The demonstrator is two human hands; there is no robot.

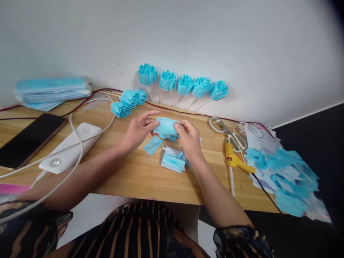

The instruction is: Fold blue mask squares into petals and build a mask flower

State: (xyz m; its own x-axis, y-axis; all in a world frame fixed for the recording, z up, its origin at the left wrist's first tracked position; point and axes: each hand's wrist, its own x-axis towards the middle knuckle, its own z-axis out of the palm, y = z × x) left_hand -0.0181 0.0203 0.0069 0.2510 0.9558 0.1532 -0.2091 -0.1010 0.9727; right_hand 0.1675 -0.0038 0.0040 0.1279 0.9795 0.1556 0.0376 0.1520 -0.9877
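Between my hands, above the wooden table, a piece of blue face mask fabric [168,126] is held by its two side edges. My left hand [141,129] pinches the left edge with thumb and fingers, its index finger stretched out above. At the right edge, my right hand [189,138] grips with the thumb in front and the fingers behind. Below lie a cut blue strip [153,145] and a small pile of folded mask pieces [173,159], partly hidden by my right hand and wrist.
Several blue fabric flowers [185,85] on sticks lean on the wall; others [122,108] lie at left. A mask pack [53,89], phone [30,139] and white power bank [71,148] with cable are left. Scissors [236,140], tape roll [216,125], yellow glue gun [238,161] and blue scraps [288,179] are right.
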